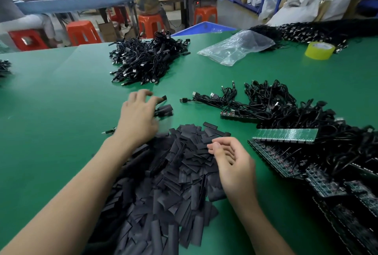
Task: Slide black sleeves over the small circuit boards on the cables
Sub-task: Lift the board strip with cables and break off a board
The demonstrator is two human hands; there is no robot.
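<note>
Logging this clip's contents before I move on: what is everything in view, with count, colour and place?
table: one, green, fills the foreground
sleeves: one large pile, black, near centre
cable heap: one, black, far centre
cable tangle: one, black, right
circuit boards: several strips, green, right edge
plastic bag: one, clear, far right
tape roll: one, yellow, far right
stools: at least four, orange-red, background
left hand: reaching to a black sleeved piece; grip blurred
right hand: fingers loosely curled above the sleeves, nothing visibly held
</note>
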